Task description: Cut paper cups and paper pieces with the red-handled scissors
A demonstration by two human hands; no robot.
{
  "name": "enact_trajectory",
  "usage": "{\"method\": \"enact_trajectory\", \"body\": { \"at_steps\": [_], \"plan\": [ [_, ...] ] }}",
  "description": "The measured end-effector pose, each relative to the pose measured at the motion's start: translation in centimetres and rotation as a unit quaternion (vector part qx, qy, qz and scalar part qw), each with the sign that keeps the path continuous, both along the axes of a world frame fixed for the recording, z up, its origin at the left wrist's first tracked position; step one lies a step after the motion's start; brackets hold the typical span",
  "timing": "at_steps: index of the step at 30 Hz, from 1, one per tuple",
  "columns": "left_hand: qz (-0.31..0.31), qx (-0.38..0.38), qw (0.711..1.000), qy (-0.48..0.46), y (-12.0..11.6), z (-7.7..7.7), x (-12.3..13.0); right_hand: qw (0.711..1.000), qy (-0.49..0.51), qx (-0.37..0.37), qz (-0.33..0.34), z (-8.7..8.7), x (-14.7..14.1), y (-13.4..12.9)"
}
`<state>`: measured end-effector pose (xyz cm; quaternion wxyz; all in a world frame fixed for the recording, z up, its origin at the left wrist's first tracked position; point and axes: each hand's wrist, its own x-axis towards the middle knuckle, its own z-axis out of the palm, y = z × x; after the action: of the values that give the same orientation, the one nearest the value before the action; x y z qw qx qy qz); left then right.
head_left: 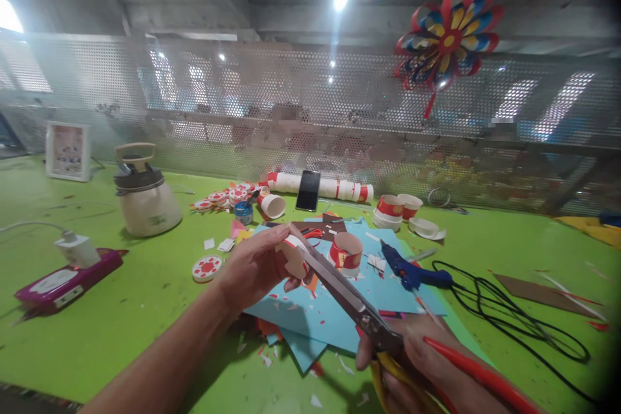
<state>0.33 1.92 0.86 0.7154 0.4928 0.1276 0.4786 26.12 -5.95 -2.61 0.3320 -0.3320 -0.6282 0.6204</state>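
Fingers of my left hand [245, 265] are closed round a cut piece of paper cup [290, 257], white outside with red. My right hand [422, 349] grips scissors [347, 294] with yellow handles, their blades pointing up and left to the edge of that piece. A long red stick-like object [478, 372] also lies across my right hand; what kind it is I cannot tell. Underneath are blue paper sheets [301, 317] strewn with small scraps. Close behind the blades stands a red-and-white paper cup ring [345, 253].
Right of the paper lies a blue glue gun [412, 272] with a looping black cord [504, 317]. A phone [308, 190] leans on a row of paper cups [339, 188] at the back. At left are a kettle [148, 200] and a purple power strip [72, 284].
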Motion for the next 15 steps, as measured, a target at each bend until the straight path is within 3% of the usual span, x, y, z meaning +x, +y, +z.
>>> {"method": "enact_trajectory", "body": {
  "at_steps": [8, 12, 15],
  "plan": [
    [0.005, 0.002, 1.000, 0.016, 0.0, 0.1, 0.0, 0.999, -0.034, 0.034, 0.013, 3.7, 0.5, 0.7],
    [0.011, -0.003, 1.000, 0.013, -0.1, 0.0, 0.1, 0.998, -0.044, 0.044, 0.005, 3.7, 0.6, 0.5],
    [0.013, 0.001, 1.000, 0.010, -0.1, 0.0, 0.1, 0.998, -0.047, 0.049, -0.011, 2.6, 0.6, 0.3]
  ]
}}
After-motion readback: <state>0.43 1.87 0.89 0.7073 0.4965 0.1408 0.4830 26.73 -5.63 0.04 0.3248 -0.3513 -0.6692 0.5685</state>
